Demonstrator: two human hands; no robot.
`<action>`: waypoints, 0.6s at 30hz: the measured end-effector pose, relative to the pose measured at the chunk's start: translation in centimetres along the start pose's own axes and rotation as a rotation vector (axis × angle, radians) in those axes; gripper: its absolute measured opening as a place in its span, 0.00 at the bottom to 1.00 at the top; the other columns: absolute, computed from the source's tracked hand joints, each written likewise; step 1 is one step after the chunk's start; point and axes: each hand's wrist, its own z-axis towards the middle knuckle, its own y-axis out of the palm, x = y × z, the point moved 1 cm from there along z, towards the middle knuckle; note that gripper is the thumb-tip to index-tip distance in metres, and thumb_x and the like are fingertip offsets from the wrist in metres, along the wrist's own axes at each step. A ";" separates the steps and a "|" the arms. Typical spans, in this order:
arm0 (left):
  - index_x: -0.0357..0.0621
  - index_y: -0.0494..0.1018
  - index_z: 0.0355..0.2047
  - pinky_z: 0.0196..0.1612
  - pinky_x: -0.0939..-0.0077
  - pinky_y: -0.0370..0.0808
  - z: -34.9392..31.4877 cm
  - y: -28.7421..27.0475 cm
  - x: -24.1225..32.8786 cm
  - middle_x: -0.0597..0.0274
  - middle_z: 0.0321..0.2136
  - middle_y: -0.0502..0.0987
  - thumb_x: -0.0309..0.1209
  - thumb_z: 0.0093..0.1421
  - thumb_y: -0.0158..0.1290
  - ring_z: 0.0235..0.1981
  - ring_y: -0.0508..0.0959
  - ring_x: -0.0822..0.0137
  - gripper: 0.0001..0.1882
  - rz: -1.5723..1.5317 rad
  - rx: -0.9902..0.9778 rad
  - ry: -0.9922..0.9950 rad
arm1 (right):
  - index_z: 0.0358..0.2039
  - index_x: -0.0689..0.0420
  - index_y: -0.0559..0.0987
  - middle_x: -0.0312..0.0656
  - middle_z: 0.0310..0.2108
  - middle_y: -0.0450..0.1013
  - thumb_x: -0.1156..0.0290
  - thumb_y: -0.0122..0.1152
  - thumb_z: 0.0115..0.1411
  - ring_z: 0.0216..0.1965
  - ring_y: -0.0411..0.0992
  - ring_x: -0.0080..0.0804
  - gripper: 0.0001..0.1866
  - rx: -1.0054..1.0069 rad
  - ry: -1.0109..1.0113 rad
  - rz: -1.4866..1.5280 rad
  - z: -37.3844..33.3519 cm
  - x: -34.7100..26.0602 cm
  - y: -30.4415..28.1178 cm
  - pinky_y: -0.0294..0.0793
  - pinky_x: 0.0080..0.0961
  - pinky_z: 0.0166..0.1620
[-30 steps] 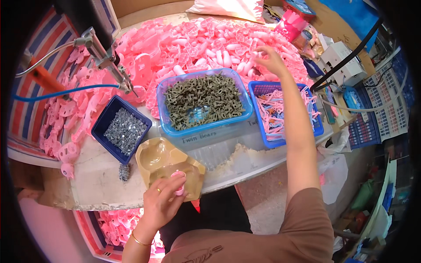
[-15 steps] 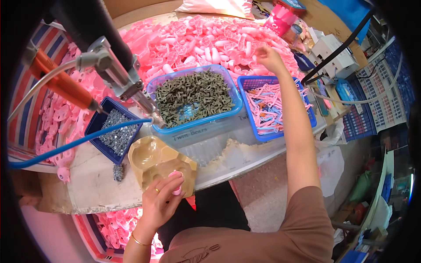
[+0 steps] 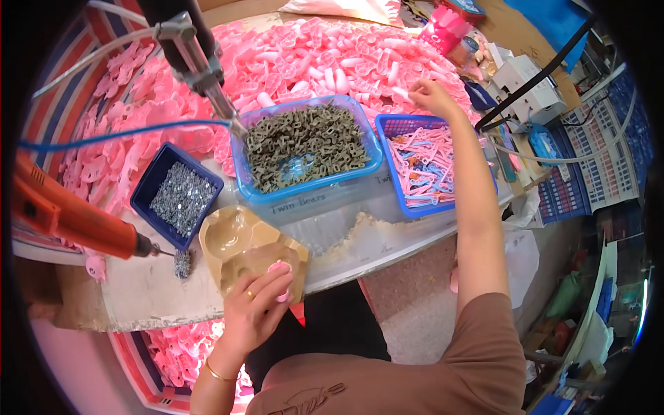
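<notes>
My left hand (image 3: 254,310) is closed round a small pink plastic piece (image 3: 279,268), over the near edge of a tan moulded block (image 3: 232,242) with hollows. My right arm reaches far across the table. At the near side of a big heap of pink plastic parts (image 3: 332,52), my right hand (image 3: 434,99) pinches with its fingers together. A pale pink elongated piece (image 3: 400,93) shows at its fingertips. Below that forearm, a blue basket (image 3: 416,211) holds pink, blue and orange stick-like pieces. A clear blue-rimmed tub (image 3: 311,185) of grey-green small parts stands between my hands.
An orange power screwdriver (image 3: 76,214) hangs at the left, its bit close to a clump of screws (image 3: 182,264). Nearby stands a dark blue tray (image 3: 153,166) of small metal screws. A metal-ended air tool (image 3: 200,69) and blue hose (image 3: 131,128) overhang the table's left side.
My right hand has shifted slightly right and nearer, with a pale piece now at its fingertips. The orange screwdriver has swung down toward me. My left hand stays on the block.
</notes>
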 end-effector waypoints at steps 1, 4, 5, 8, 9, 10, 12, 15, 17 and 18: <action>0.45 0.77 0.48 0.43 0.66 0.76 0.3 0.3 -0.2 0.57 0.49 0.79 0.22 0.48 0.65 0.41 0.79 0.55 0.24 -0.003 -0.002 -0.014 | 0.41 0.58 0.76 0.39 0.33 0.76 0.68 0.63 0.62 0.36 0.77 0.25 0.10 -0.014 0.004 0.000 -0.3 0.0 0.1 0.77 0.23 0.40; 0.46 0.76 0.50 0.50 0.64 0.74 0.0 0.8 -0.2 0.63 0.50 0.78 0.30 0.53 0.62 0.49 0.76 0.56 0.22 0.174 -0.105 0.037 | 0.45 0.57 0.73 0.38 0.39 0.74 0.68 0.63 0.62 0.40 0.77 0.26 0.13 0.051 -0.138 0.362 -2.6 -5.1 2.6 0.78 0.22 0.42; 0.46 0.76 0.50 0.50 0.64 0.74 0.1 0.8 0.0 0.63 0.50 0.78 0.30 0.53 0.62 0.49 0.76 0.56 0.22 0.177 -0.113 0.001 | 0.46 0.57 0.73 0.37 0.40 0.73 0.68 0.64 0.62 0.41 0.77 0.26 0.15 0.047 -0.172 0.400 -4.2 -7.7 3.3 0.78 0.21 0.43; 0.45 0.75 0.52 0.52 0.63 0.74 0.2 1.2 -0.1 0.63 0.53 0.76 0.31 0.53 0.62 0.53 0.75 0.57 0.24 0.148 -0.118 -0.009 | 0.47 0.58 0.74 0.34 0.41 0.73 0.72 0.65 0.59 0.40 0.77 0.25 0.16 -0.025 -0.278 0.336 -8.0 -12.3 6.1 0.74 0.19 0.39; 0.45 0.74 0.52 0.52 0.63 0.74 0.2 1.5 -0.1 0.64 0.53 0.76 0.31 0.54 0.61 0.54 0.75 0.57 0.23 0.203 -0.111 0.032 | 0.47 0.58 0.74 0.34 0.41 0.73 0.72 0.65 0.59 0.40 0.77 0.25 0.16 -0.042 -0.275 0.340 -9.5 -13.5 7.3 0.74 0.19 0.39; 0.44 0.74 0.52 0.52 0.63 0.74 -0.1 1.4 0.0 0.64 0.54 0.75 0.31 0.54 0.61 0.55 0.75 0.58 0.23 0.275 -0.102 0.069 | 0.47 0.59 0.75 0.34 0.41 0.73 0.73 0.66 0.57 0.39 0.76 0.25 0.17 -0.102 -0.367 0.330 -11.1 -15.0 8.9 0.74 0.19 0.38; 0.44 0.74 0.51 0.51 0.64 0.75 -0.5 1.6 -0.5 0.63 0.54 0.75 0.31 0.54 0.61 0.55 0.75 0.58 0.22 0.281 -0.089 0.068 | 0.45 0.59 0.76 0.34 0.41 0.74 0.76 0.68 0.54 0.39 0.75 0.23 0.17 -0.180 -0.480 0.271 -14.3 -17.8 11.8 0.73 0.19 0.38; 0.44 0.76 0.48 0.48 0.66 0.77 -1.6 1.7 -0.2 0.62 0.52 0.77 0.30 0.53 0.63 0.53 0.76 0.59 0.21 0.273 -0.026 0.099 | 0.44 0.59 0.78 0.38 0.42 0.77 0.77 0.68 0.53 0.40 0.75 0.28 0.17 -0.298 -0.556 0.116 -18.5 -20.1 16.1 0.74 0.24 0.41; 0.45 0.78 0.47 0.46 0.67 0.78 -2.5 1.7 0.1 0.62 0.50 0.78 0.29 0.52 0.64 0.51 0.77 0.58 0.20 0.258 0.026 0.126 | 0.46 0.58 0.79 0.41 0.44 0.77 0.78 0.67 0.51 0.41 0.75 0.36 0.19 -0.142 -0.846 0.003 -21.0 -19.9 19.5 0.76 0.31 0.44; 0.44 0.77 0.45 0.46 0.68 0.78 -3.1 1.7 0.3 0.61 0.49 0.78 0.30 0.52 0.63 0.50 0.78 0.60 0.18 0.238 0.037 0.196 | 0.46 0.58 0.79 0.41 0.44 0.77 0.78 0.67 0.51 0.41 0.75 0.36 0.19 -0.147 -0.850 0.003 -22.2 -20.2 20.8 0.76 0.31 0.44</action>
